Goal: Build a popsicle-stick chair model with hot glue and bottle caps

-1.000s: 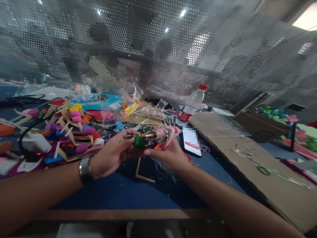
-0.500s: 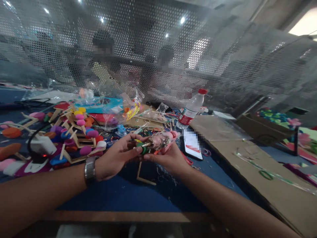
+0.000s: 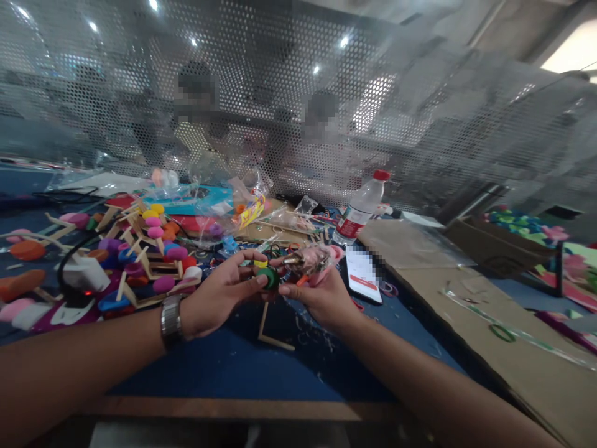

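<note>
My left hand [image 3: 226,289], with a metal-banded watch [image 3: 171,320] on the wrist, pinches a small green round piece [image 3: 267,277] between thumb and fingers. A bit of yellow [image 3: 260,263] shows beside it. A pink hot glue gun [image 3: 314,261], crusted with dried glue, is gripped in my right hand [image 3: 329,298]; its metal nozzle points left, just above and apart from the green piece. Under my hands, an L-shaped pair of wooden sticks [image 3: 276,343] lies on the blue table [image 3: 224,373].
Coloured foam-like pieces joined to wooden sticks [image 3: 149,261] are heaped at left, near a white plug [image 3: 86,275]. A bottle [image 3: 360,211] and phone [image 3: 362,275] stand and lie at right, beside cardboard [image 3: 448,298]. A perforated metal screen [image 3: 261,93] rises behind.
The glue gun's nozzle has drawn back to the right and up from the green piece, opening a small gap. My left hand stays nearly in place.
</note>
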`<state>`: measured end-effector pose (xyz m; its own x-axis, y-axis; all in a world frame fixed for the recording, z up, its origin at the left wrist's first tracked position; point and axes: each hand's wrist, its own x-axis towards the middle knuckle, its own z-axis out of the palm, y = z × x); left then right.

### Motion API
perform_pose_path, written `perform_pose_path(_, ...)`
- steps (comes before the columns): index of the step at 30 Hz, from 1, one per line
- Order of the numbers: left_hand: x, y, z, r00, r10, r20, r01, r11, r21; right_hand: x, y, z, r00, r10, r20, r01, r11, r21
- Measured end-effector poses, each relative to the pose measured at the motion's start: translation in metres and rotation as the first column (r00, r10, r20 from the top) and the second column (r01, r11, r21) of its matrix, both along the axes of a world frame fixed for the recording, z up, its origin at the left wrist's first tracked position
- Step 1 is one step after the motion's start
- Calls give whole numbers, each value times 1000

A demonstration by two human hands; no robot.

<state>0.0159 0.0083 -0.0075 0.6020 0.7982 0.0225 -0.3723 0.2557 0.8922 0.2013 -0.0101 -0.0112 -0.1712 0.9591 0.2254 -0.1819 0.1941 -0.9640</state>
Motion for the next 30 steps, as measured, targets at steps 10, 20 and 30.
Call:
perform_pose_path(10, -1, 0, -1, 1000, -26, -15, 27, 1000, 16, 5, 4, -8, 997, -65, 49, 65, 998, 16)
perform_pose_path(20, -1, -1, 5, 999, 40, -28, -40, 999, -9, 6, 1, -5, 993, -47, 110, 40, 998, 58)
perform_pose_path(30, -2, 1, 2, 996, 76, -57, -77, 997, -16, 4, -1, 2, 992, -42, 117, 27, 992, 124)
